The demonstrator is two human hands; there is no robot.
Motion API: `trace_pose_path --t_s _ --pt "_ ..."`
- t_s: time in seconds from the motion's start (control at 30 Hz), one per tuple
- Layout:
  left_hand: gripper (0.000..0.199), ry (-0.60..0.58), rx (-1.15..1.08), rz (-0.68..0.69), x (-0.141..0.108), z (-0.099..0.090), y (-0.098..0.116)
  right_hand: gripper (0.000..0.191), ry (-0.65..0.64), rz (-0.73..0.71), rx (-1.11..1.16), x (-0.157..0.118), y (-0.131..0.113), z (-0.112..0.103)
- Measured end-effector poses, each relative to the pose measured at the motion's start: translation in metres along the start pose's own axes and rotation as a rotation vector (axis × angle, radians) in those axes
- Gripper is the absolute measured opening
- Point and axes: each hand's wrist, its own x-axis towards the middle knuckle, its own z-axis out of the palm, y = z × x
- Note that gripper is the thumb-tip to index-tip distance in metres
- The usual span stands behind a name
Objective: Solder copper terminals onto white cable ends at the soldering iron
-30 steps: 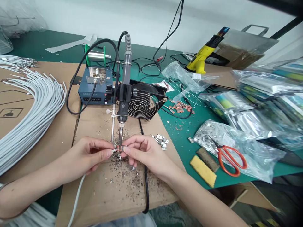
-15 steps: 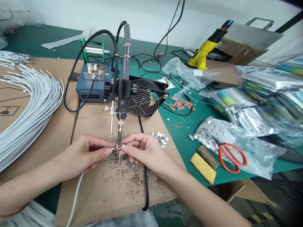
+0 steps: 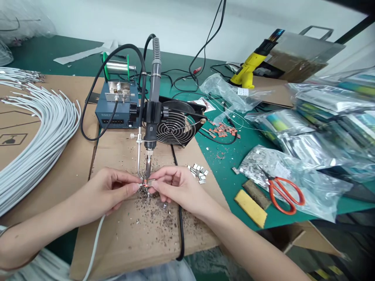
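My left hand (image 3: 117, 190) pinches the end of a white cable (image 3: 96, 242), whose length hangs down toward the cardboard's front edge. My right hand (image 3: 175, 185) is closed on a small metal connector (image 3: 151, 182) with an orange-red part beside it. The fingertips of both hands nearly meet under the tip of a soldering iron (image 3: 148, 164), which is clamped upright in a stand. A thin metal feed tube (image 3: 138, 156) comes down beside the iron to the same spot. Fine joint details are too small to tell.
Behind stand a blue soldering station (image 3: 117, 111), a solder spool (image 3: 117, 67) and a black fan (image 3: 175, 125). Small metal connectors (image 3: 200, 171) lie right of my right hand. Farther right are a yellow sponge (image 3: 250, 208), red-handled scissors (image 3: 285, 195) and plastic bags. White cables (image 3: 43, 136) lie left.
The view has shifted slightly, so the background sits a little lower. Both hands keep their holds at the iron tip, with hardly any movement.
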Motion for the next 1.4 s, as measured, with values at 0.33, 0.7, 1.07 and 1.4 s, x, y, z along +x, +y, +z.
trace_pose_path --t_s 0.33,0.7,1.07,1.4 --pt "0.038 0.0 -0.021 0.025 0.0018 -0.0007 -0.0031 0.013 -0.001 0.005 0.0 0.0006 0.0014 -0.0011" --pt "0.038 -0.019 -0.026 0.012 -0.0028 -0.0007 -0.001 0.016 -0.041 -0.023 0.077 -0.0019 -0.0029 -0.0013" --pt "0.043 0.016 0.014 -0.023 0.0002 0.001 -0.0024 0.015 -0.032 -0.024 0.048 0.0003 0.0008 -0.0019" --pt "0.048 0.023 0.011 -0.029 -0.0022 0.0014 -0.002 0.023 -0.04 -0.023 0.012 -0.0014 -0.0004 -0.0011"
